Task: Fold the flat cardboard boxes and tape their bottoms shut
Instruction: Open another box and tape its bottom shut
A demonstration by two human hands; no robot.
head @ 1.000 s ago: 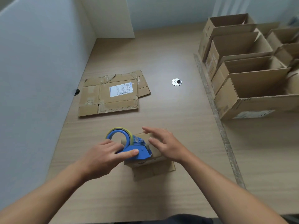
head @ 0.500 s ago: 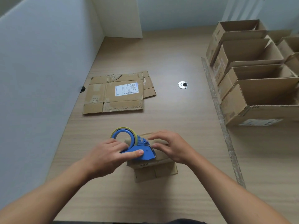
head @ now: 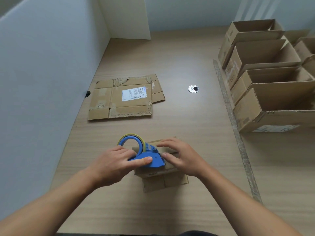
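Taping judged underway: tape dispenser (head: 146, 156) gripped by left hand (head: 115, 165), box (head: 158, 172) pressed by right hand (head: 181, 158) (fingers flat); seam pull needed next.

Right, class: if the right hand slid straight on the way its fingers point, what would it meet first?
Probably the blue tape dispenser: the right hand, lying on the small cardboard box, points its fingers left at it, nearly in contact.

Tape dispenser (head: 144, 155): blue, yellowish roll. Flat cardboard (head: 125, 97), far left: brown, white printed label. Open boxes (head: 265, 82), right: brown. Table (head: 187, 125): pale wood grain.
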